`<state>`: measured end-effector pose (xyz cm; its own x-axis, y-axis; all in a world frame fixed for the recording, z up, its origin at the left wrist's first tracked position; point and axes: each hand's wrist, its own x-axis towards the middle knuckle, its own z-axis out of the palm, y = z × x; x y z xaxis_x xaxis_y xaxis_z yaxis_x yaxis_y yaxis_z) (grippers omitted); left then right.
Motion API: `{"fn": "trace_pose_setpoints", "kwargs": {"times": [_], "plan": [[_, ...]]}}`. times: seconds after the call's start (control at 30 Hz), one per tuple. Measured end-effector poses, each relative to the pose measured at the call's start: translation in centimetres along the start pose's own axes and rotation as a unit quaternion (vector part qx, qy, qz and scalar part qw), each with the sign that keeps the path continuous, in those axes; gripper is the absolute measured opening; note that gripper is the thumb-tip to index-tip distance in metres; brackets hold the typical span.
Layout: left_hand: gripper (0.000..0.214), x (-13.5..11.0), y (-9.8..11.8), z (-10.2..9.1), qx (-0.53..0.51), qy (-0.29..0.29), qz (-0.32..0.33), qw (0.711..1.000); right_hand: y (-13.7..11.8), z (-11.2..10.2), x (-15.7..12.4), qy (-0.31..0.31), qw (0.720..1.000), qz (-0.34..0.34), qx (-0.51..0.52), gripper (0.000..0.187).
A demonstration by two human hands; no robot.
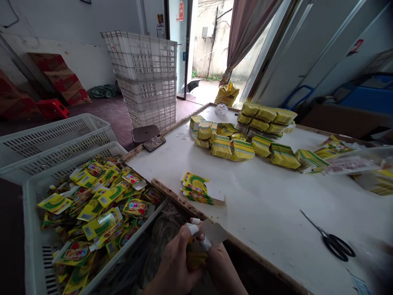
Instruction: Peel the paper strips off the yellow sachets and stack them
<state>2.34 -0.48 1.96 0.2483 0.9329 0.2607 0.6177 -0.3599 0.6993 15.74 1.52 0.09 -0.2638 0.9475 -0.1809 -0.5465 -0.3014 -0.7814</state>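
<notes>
1. Both hands meet below the desk [276, 213] edge: the left hand [176, 262] wraps a yellow carton blank [196, 256], and the right hand [219, 266], fingertips taped, pinches its grey flap.
2. A loosened pinch could drop the blank beside the crate [33, 229] of folded cartons [101, 205].
3. The small stack [198, 189] at the desk edge could get knocked off.
</notes>
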Motion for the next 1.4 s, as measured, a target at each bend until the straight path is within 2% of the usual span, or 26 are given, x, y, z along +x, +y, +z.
{"fn": "trace_pose_setpoints", "kwargs": {"times": [0.13, 0.23, 0.37, 0.47, 0.57, 0.63, 0.7, 0.77, 0.9, 1.0, 1.07, 1.17, 1.23, 1.3, 1.33, 1.4], "plan": [[0.064, 0.2, 0.3, -0.6, -0.025, -0.030, -0.068, 0.997, 0.6, -0.1, 0.0, 0.006, 0.998, -0.032, -0.051, 0.057], [0.054, 0.7, 0.4, -1.5, -0.042, -0.061, -0.079, 0.994, 1.2, -0.4, -0.2, -0.013, 0.978, -0.133, -0.162, 0.052], [0.062, 1.0, 0.0, -1.8, -0.027, -0.064, -0.068, 0.995, 1.5, -0.7, -0.4, -0.049, 0.892, -0.305, -0.331, 0.050], [0.067, 0.7, -0.5, -1.4, -0.003, -0.025, -0.062, 0.998, 1.1, -0.9, -0.1, -0.034, 0.841, -0.386, -0.378, 0.052], [0.055, 0.3, -0.8, -1.4, 0.042, 0.021, -0.074, 0.996, 0.5, -1.3, 0.3, -0.007, 0.810, -0.409, -0.419, 0.058], [0.049, 0.3, -0.9, -1.8, 0.047, 0.027, -0.076, 0.996, 0.3, -1.5, 0.4, -0.032, 0.790, -0.387, -0.474, 0.062], [0.049, 0.4, -1.0, -2.4, 0.039, 0.017, -0.073, 0.996, 0.1, -1.6, 0.4, -0.082, 0.776, -0.342, -0.523, 0.063], [0.050, 0.6, -1.1, -3.0, 0.036, 0.005, -0.072, 0.997, -0.3, -1.6, 0.4, -0.119, 0.778, -0.291, -0.543, 0.056], [0.054, 1.0, -1.3, -3.8, 0.040, -0.023, -0.089, 0.995, -2.8, -1.5, 0.6, -0.177, 0.808, -0.224, -0.515, 0.029], [0.059, 1.1, -1.3, -3.7, 0.043, -0.055, -0.094, 0.993, -4.7, -1.4, 0.9, -0.217, 0.821, -0.180, -0.496, 0.023], [0.058, 1.0, -1.3, -3.5, 0.054, -0.069, -0.085, 0.993, -5.1, -1.3, 1.1, -0.200, 0.834, -0.164, -0.488, 0.021], [0.060, 0.7, -1.5, -2.9, 0.056, -0.050, -0.089, 0.993, -4.2, -0.8, 1.1, -0.154, 0.853, -0.170, -0.470, 0.018], [0.065, 0.4, -2.0, -2.8, 0.022, -0.029, -0.099, 0.994, -3.3, -0.7, 1.3, -0.163, 0.866, -0.185, -0.435, 0.033], [0.065, 0.2, -3.0, -3.3, -0.027, 0.018, -0.106, 0.994, -2.9, -0.8, 2.0, -0.173, 0.888, -0.197, -0.378, 0.057], [0.063, 0.2, -3.6, -3.9, -0.043, 0.070, -0.110, 0.990, -2.9, -1.1, 2.6, -0.159, 0.896, -0.205, -0.360, 0.064], [0.063, 0.3, -5.1, -5.9, -0.022, 0.226, -0.131, 0.965, -3.4, -1.7, 4.4, -0.078, 0.884, -0.229, -0.400, 0.060]]}}
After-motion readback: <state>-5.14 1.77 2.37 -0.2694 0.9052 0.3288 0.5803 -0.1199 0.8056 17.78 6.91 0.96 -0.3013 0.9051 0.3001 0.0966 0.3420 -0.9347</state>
